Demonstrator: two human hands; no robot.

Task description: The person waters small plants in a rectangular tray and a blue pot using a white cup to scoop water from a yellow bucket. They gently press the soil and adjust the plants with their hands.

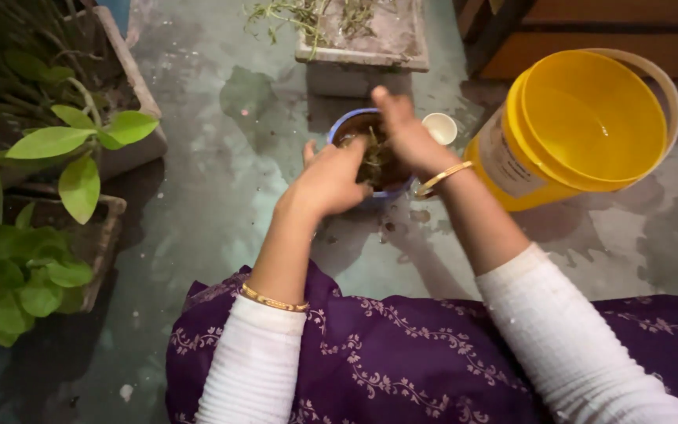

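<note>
Small blue pot (344,126) on floor (221,204), soil and plant sprig (372,157) being pressed between both hands. Left hand (329,179) fingers curled narrow over near rim; right hand (406,135) fingers closing on sprig. Stem best being kept upright, soil being firmed gently. Yellow bucket (582,126) just right of fingers.

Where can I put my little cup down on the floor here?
Bare floor lies between the leafy planters on one side and the blue pot. Another bare patch sits beside the yellow bucket. It is crowded around the pot: the left hand and right hand are in it, a small white cup beside it, a grey planter behind.
</note>
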